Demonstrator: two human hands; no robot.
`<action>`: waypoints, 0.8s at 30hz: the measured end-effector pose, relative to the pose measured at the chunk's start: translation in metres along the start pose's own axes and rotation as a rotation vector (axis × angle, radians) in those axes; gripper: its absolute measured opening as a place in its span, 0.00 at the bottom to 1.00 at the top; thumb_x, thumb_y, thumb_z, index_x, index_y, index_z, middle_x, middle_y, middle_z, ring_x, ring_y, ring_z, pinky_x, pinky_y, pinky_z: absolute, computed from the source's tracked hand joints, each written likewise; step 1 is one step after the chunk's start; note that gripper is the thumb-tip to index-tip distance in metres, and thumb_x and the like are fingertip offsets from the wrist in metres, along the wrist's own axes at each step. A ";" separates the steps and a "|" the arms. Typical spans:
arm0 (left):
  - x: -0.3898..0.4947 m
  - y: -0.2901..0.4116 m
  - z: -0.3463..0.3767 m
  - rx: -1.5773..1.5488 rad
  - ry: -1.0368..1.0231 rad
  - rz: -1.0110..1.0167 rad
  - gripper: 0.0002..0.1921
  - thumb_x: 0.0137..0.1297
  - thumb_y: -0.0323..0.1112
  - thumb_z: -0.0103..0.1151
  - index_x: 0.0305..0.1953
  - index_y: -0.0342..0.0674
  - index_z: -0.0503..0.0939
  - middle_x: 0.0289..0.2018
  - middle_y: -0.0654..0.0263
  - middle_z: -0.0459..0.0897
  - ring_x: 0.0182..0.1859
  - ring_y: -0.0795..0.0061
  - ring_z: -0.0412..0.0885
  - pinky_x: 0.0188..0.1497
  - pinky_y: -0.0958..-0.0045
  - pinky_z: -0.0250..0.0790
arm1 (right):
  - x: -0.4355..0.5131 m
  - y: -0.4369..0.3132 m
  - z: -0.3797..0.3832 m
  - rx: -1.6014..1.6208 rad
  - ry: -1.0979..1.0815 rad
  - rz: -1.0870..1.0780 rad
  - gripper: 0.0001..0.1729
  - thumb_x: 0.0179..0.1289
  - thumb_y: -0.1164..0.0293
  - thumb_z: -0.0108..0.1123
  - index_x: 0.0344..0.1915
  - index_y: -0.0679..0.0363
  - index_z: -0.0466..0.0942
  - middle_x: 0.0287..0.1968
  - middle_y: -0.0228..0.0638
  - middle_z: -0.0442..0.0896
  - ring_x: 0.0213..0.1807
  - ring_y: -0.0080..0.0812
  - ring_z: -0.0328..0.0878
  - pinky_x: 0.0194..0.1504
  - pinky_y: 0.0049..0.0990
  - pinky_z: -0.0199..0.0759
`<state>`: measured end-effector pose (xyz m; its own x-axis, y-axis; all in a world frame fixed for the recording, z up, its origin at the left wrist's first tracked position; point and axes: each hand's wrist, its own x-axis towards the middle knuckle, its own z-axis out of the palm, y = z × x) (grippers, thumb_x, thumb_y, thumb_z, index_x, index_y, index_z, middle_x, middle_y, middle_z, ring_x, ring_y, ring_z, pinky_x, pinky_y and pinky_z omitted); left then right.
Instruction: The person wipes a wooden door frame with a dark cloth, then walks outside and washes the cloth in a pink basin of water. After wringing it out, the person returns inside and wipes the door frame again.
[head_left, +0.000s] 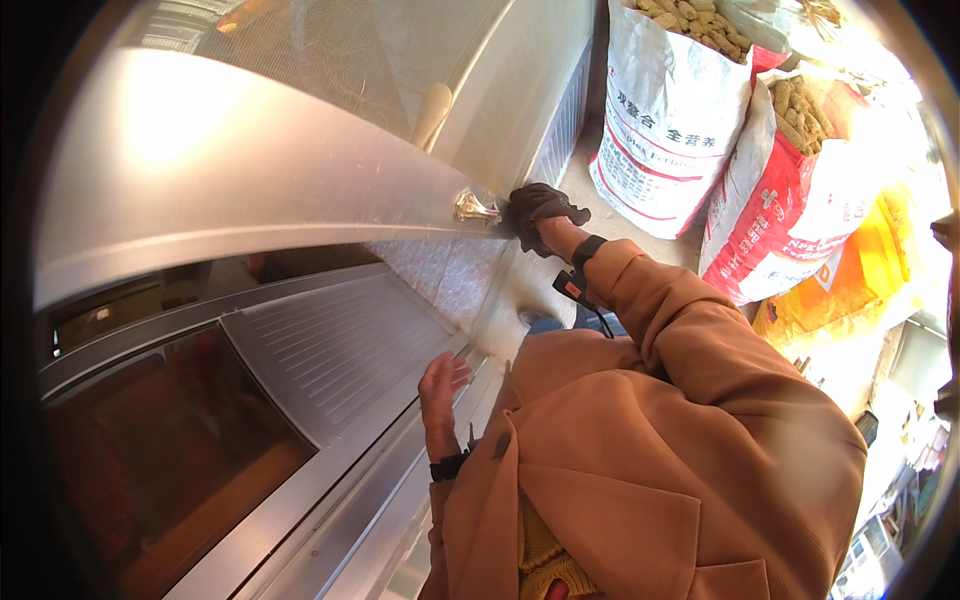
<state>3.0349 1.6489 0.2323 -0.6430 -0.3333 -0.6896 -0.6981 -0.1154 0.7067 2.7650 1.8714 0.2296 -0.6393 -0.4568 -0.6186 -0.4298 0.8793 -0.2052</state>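
Observation:
My right hand (559, 229), with a black strap at the wrist, holds a bunched dark brown cloth (538, 210) that covers most of its fingers. The cloth is at the edge of a metal-framed screen door (337, 180), just right of its shiny metal handle (474, 208). Whether the fingers also grip the door edge is hidden. My left hand (444, 379) is raised and empty, its fingers slightly curled and apart. It is beside a second metal door (337, 345) with a ribbed lower panel and a dark glass pane.
Open woven sacks (660, 135) stand at the upper right, two holding peeled corn cobs or similar pale yellow pieces. A yellow-orange sack (847, 277) lies against them. A metal door sill runs below my left hand. Assorted small items are at the lower right edge.

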 end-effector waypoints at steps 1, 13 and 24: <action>0.000 0.001 0.002 0.004 0.015 -0.015 0.21 0.67 0.43 0.51 0.53 0.34 0.70 0.44 0.55 0.79 0.43 0.66 0.80 0.45 0.70 0.72 | 0.003 0.001 -0.003 0.024 0.001 0.014 0.16 0.40 0.59 0.70 0.32 0.52 0.83 0.27 0.29 0.82 0.29 0.28 0.80 0.28 0.30 0.75; 0.011 0.016 0.016 0.007 0.025 -0.042 0.22 0.67 0.44 0.51 0.54 0.33 0.70 0.43 0.55 0.79 0.42 0.66 0.80 0.45 0.69 0.71 | 0.063 0.026 0.019 0.318 -0.167 0.048 0.13 0.40 0.56 0.72 0.25 0.50 0.84 0.22 0.23 0.81 0.28 0.25 0.80 0.29 0.32 0.76; 0.012 0.016 0.022 0.000 0.021 -0.026 0.21 0.67 0.44 0.51 0.54 0.34 0.70 0.44 0.55 0.79 0.43 0.66 0.80 0.45 0.69 0.72 | 0.020 0.053 -0.016 0.130 -0.071 -0.138 0.12 0.50 0.58 0.65 0.30 0.53 0.83 0.28 0.29 0.83 0.34 0.31 0.81 0.34 0.34 0.76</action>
<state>3.0093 1.6636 0.2320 -0.6177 -0.3502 -0.7042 -0.7143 -0.1247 0.6886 2.7188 1.9069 0.2181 -0.5315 -0.5676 -0.6288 -0.4210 0.8211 -0.3854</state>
